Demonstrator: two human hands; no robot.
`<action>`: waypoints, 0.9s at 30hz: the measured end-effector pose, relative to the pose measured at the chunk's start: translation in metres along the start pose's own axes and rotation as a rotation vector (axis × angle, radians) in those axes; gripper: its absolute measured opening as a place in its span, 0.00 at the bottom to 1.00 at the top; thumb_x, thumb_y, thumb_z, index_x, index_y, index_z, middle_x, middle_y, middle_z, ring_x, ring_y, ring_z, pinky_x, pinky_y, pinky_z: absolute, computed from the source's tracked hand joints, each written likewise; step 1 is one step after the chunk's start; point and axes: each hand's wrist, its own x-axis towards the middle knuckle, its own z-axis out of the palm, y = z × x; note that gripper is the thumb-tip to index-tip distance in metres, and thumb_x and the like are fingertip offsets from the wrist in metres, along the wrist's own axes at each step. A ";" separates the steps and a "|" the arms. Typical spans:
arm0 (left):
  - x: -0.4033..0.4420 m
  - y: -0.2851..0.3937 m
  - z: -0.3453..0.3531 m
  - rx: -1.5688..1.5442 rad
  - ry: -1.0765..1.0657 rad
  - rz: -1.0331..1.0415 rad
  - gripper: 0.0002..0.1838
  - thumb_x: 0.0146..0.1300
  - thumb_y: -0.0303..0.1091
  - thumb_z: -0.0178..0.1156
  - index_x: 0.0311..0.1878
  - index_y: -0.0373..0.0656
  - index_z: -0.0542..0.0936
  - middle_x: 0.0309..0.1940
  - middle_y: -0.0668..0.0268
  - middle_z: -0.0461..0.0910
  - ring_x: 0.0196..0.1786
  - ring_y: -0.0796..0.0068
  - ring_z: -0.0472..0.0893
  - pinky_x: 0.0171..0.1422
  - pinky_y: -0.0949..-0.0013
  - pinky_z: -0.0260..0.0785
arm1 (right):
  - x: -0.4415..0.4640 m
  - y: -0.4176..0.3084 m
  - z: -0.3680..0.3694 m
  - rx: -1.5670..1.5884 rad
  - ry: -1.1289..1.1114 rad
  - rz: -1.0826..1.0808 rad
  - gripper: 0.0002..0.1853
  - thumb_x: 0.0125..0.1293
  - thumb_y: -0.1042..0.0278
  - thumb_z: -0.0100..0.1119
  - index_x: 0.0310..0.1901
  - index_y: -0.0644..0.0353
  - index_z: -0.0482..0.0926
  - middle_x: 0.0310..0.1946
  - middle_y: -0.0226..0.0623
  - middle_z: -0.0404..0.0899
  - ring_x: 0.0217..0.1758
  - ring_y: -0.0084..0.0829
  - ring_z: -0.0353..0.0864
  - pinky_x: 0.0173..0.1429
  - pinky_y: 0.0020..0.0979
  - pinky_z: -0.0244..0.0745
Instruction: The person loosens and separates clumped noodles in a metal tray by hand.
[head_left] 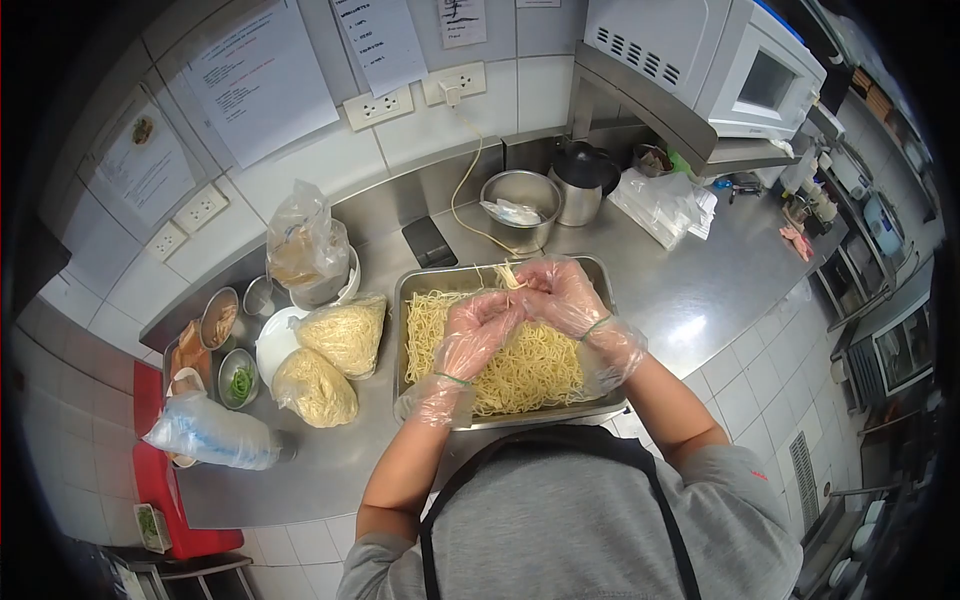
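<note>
A deep metal tray (401,335) full of loose yellow noodles (535,375) lies on the counter in front of me. Above its far half, my left hand (482,328) and my right hand (562,296) meet, both in clear plastic gloves with green bands at the wrists. The fingers of both are closed around a small bunch of noodles (509,276), whose pale strands stick up between them. The fingertips are partly hidden by each other and by the wrinkled plastic.
Left of the tray sit two bags of noodles (343,335), a white plate (275,345), a bowl of chopped greens (238,380) and a bagged tub (305,245). Behind it stand a metal bowl (521,205) and jug (580,190). A cord (462,190) crosses behind the tray.
</note>
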 end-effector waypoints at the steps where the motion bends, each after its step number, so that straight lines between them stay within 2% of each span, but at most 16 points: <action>1: 0.001 -0.002 0.000 -0.007 0.012 -0.013 0.14 0.66 0.34 0.65 0.48 0.35 0.83 0.39 0.68 0.84 0.41 0.84 0.79 0.49 0.76 0.72 | 0.000 0.000 0.002 -0.045 0.026 -0.008 0.08 0.61 0.76 0.65 0.41 0.66 0.78 0.27 0.31 0.80 0.27 0.18 0.77 0.29 0.23 0.74; 2: 0.001 -0.003 0.000 -0.005 0.026 -0.034 0.14 0.66 0.34 0.66 0.48 0.35 0.83 0.39 0.69 0.84 0.40 0.84 0.79 0.48 0.76 0.72 | 0.000 -0.001 0.003 -0.091 0.051 -0.017 0.08 0.61 0.76 0.65 0.41 0.65 0.78 0.26 0.30 0.79 0.25 0.17 0.76 0.27 0.23 0.73; 7: 0.001 -0.006 -0.006 -0.015 0.067 -0.070 0.15 0.66 0.37 0.65 0.49 0.35 0.82 0.36 0.69 0.83 0.39 0.82 0.78 0.47 0.76 0.72 | -0.002 -0.010 0.000 0.173 -0.008 0.140 0.08 0.61 0.74 0.68 0.39 0.59 0.78 0.24 0.28 0.78 0.20 0.15 0.71 0.21 0.22 0.66; 10: 0.001 0.001 -0.008 0.017 0.170 -0.113 0.13 0.70 0.37 0.60 0.47 0.36 0.79 0.37 0.66 0.81 0.40 0.78 0.79 0.50 0.70 0.75 | -0.002 -0.009 -0.004 0.291 -0.039 0.140 0.09 0.61 0.73 0.68 0.41 0.57 0.78 0.26 0.28 0.79 0.19 0.15 0.71 0.21 0.20 0.66; 13: 0.005 -0.014 -0.017 -0.684 0.111 -0.084 0.10 0.73 0.37 0.53 0.44 0.39 0.75 0.38 0.64 0.79 0.42 0.74 0.79 0.54 0.62 0.77 | -0.003 -0.020 -0.020 0.438 0.016 0.110 0.09 0.62 0.74 0.66 0.42 0.57 0.78 0.28 0.26 0.79 0.23 0.15 0.74 0.22 0.16 0.68; 14: 0.007 -0.012 -0.022 -0.882 0.134 -0.148 0.09 0.74 0.35 0.50 0.41 0.39 0.74 0.35 0.64 0.77 0.40 0.72 0.79 0.55 0.56 0.78 | -0.004 -0.027 -0.029 0.490 0.051 0.104 0.09 0.63 0.75 0.65 0.43 0.57 0.78 0.29 0.26 0.79 0.25 0.14 0.75 0.23 0.15 0.69; 17: 0.013 -0.063 -0.071 -1.138 -0.017 0.034 0.09 0.75 0.37 0.49 0.42 0.44 0.74 0.30 0.66 0.76 0.35 0.72 0.77 0.49 0.58 0.77 | -0.011 -0.049 -0.067 0.579 0.138 -0.105 0.10 0.63 0.74 0.65 0.44 0.57 0.77 0.35 0.29 0.81 0.28 0.14 0.78 0.24 0.16 0.70; 19: 0.008 -0.073 -0.116 -1.124 -0.217 -0.017 0.12 0.75 0.40 0.48 0.38 0.43 0.73 0.29 0.64 0.76 0.34 0.71 0.77 0.48 0.61 0.75 | -0.016 -0.064 -0.101 0.549 0.172 -0.207 0.10 0.63 0.76 0.63 0.45 0.58 0.76 0.36 0.30 0.80 0.32 0.14 0.79 0.26 0.15 0.72; 21: 0.002 -0.061 -0.117 -0.595 0.001 -0.132 0.16 0.75 0.44 0.48 0.35 0.43 0.74 0.28 0.63 0.76 0.33 0.69 0.76 0.48 0.62 0.73 | -0.021 -0.077 -0.128 0.556 0.128 -0.294 0.10 0.63 0.77 0.62 0.45 0.59 0.76 0.36 0.31 0.80 0.33 0.14 0.79 0.29 0.15 0.74; 23: -0.012 -0.015 -0.087 0.481 0.588 -0.271 0.20 0.74 0.49 0.48 0.34 0.43 0.74 0.26 0.62 0.74 0.32 0.66 0.76 0.47 0.61 0.71 | -0.027 -0.091 -0.139 0.579 0.076 -0.399 0.09 0.62 0.77 0.62 0.44 0.59 0.76 0.35 0.31 0.80 0.32 0.15 0.79 0.30 0.15 0.74; 24: -0.015 -0.014 -0.088 0.597 0.546 -0.233 0.20 0.71 0.50 0.53 0.35 0.40 0.78 0.25 0.59 0.76 0.36 0.61 0.79 0.50 0.58 0.72 | -0.028 -0.093 -0.138 0.551 0.104 -0.398 0.09 0.62 0.78 0.62 0.44 0.59 0.76 0.35 0.31 0.80 0.32 0.16 0.79 0.31 0.15 0.75; 26: -0.011 -0.036 -0.090 0.845 0.370 -0.028 0.17 0.68 0.48 0.56 0.41 0.41 0.80 0.31 0.57 0.79 0.41 0.57 0.80 0.52 0.58 0.72 | -0.025 -0.095 -0.128 0.494 0.159 -0.397 0.09 0.62 0.78 0.62 0.43 0.58 0.76 0.34 0.30 0.80 0.32 0.17 0.79 0.32 0.17 0.75; 27: -0.010 -0.044 -0.089 0.964 0.276 0.077 0.17 0.66 0.47 0.58 0.44 0.41 0.81 0.34 0.56 0.81 0.43 0.55 0.81 0.53 0.58 0.71 | -0.023 -0.093 -0.116 0.500 0.112 -0.354 0.09 0.62 0.78 0.62 0.43 0.58 0.77 0.34 0.30 0.80 0.32 0.18 0.78 0.33 0.18 0.75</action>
